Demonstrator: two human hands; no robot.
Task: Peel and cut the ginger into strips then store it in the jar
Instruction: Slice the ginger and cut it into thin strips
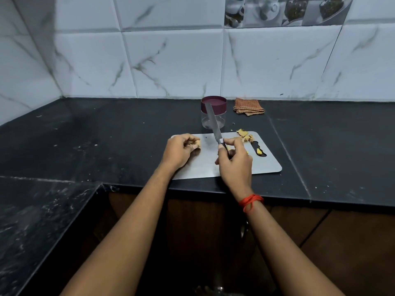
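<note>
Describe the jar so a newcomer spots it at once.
On the black counter, look just behind the far edge of the steel cutting board. The jar stands there, left of a folded checked cloth. It is the only clear container, capped by a maroon lid.

Jar [213,113] behind board [265,165]; cloth [249,106] right of jar.

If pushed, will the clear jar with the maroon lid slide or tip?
The clear round jar with maroon lid looks empty, so probably light and slides easily. It is squat and upright, so tipping seems unlikely.
</note>
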